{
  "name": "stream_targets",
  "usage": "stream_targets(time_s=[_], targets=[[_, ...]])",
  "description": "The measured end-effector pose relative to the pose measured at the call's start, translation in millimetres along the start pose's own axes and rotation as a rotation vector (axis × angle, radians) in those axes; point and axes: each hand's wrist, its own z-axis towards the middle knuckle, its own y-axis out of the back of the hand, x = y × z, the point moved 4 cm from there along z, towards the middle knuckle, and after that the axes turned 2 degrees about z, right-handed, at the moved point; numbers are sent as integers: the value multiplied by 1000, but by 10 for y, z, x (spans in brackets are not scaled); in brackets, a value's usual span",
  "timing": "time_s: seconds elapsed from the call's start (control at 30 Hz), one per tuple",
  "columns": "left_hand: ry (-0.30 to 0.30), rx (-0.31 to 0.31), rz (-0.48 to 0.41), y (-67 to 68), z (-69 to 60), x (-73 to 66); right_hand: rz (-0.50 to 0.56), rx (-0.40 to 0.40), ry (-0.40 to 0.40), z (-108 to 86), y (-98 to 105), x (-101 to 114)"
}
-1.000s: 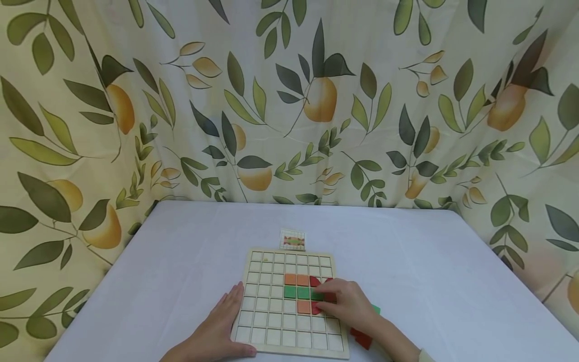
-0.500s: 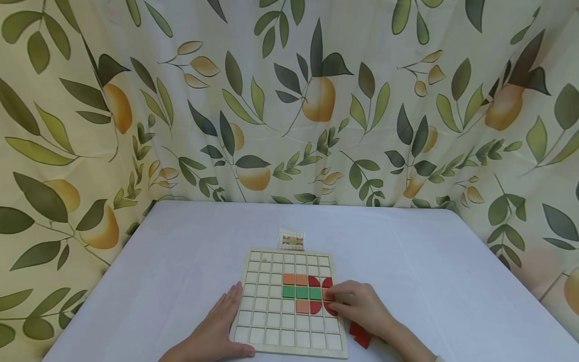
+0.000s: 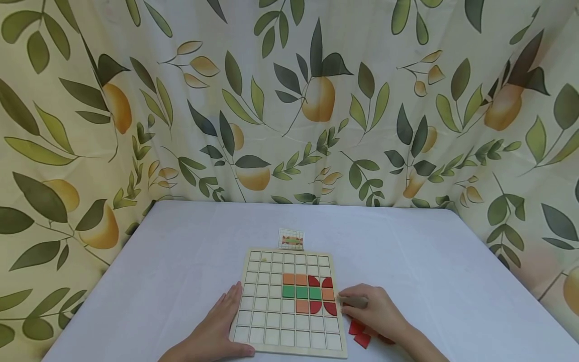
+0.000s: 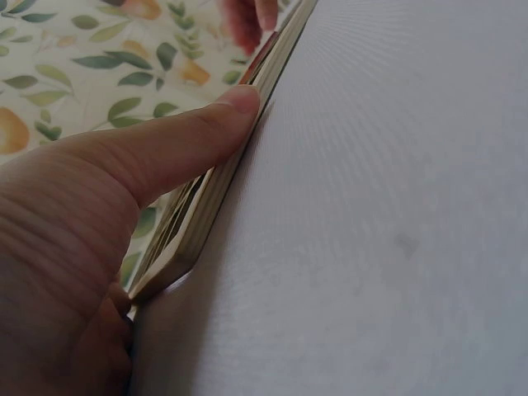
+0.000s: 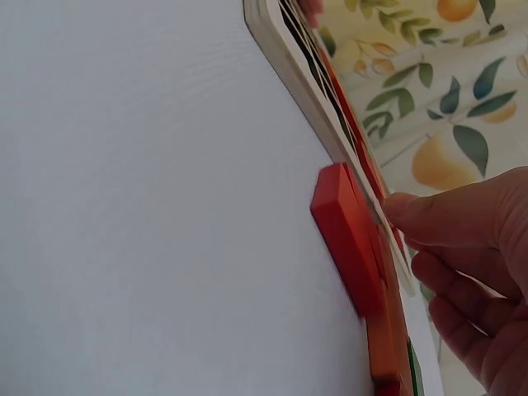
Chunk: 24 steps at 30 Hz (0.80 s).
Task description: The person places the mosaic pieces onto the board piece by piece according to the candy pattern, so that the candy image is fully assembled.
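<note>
A wooden grid board [image 3: 262, 319] lies on the table, partly filled with orange tiles [image 3: 288, 279], green tiles [image 3: 301, 291] and red rounded tiles [image 3: 330, 308]. My left hand [image 3: 212, 324] rests at its lower left corner, fingers straight along the left side and thumb [image 4: 177, 148] on the front edge. Just beyond the right edge is my right hand [image 3: 373, 307], fingers loosely bent, no tile seen in them. In the right wrist view its thumb [image 5: 404, 210] is near the board's edge; a red block [image 5: 351, 243] and an orange block [image 5: 386, 334] lie beside the board.
A small pattern card [image 3: 291, 240] stands behind the board's far edge. Loose red tiles [image 3: 362, 341] lie right of the board, partly hidden under my right hand and forearm. A leaf-and-fruit printed curtain [image 3: 289, 125] hangs behind the white table [image 3: 203, 251].
My right hand has drawn back rightward off the board. An orange tile and a red rounded tile in the rightmost column now show fully. My left hand has stayed put.
</note>
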Motion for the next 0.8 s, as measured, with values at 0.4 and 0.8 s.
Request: stream_targets(time_s=[0.4,0.8], targets=[[-23,-5,-12,-2,-13,-38,-27,22,-96,-134,113,-106],[9,-3,7,3,-8,-9,28,59,-110,-191,121,-110]])
